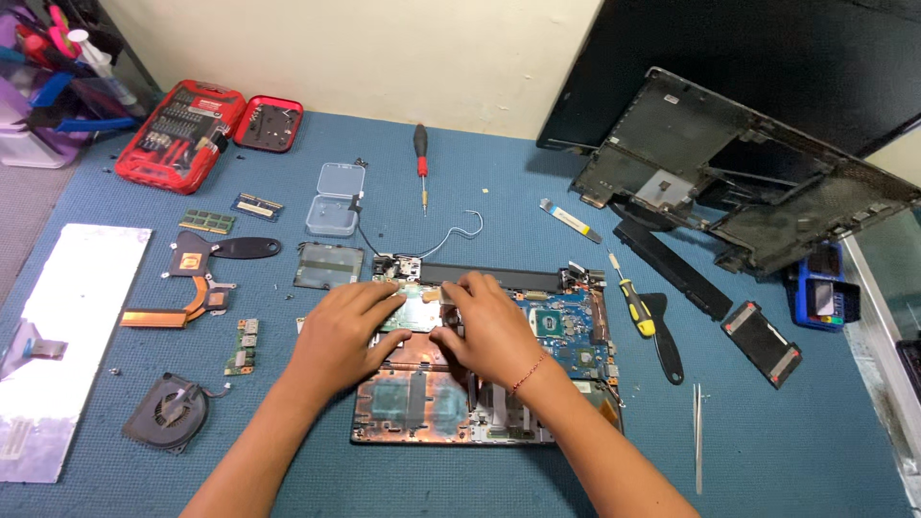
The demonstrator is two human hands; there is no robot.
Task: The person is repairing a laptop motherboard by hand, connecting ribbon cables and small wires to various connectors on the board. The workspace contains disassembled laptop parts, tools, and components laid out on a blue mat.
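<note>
Motherboard [566, 326] sits mid-mat inside the opened laptop base [413, 408], and both hands are pressing on its upper left part: left hand [345, 331] flat with fingers spread, right hand [484, 326] curled, fingertips pinching at a small part that can't be made out. Looks like mid-teardown, so working it loose probably wants a gentle, even lift. Further out there's a red bit-set case [180, 129] lying open far left, a clear plastic box [336, 199], and a blue-yellow package [823, 293] at right.

Fan [171, 412] left of laptop base [422, 412]
</note>
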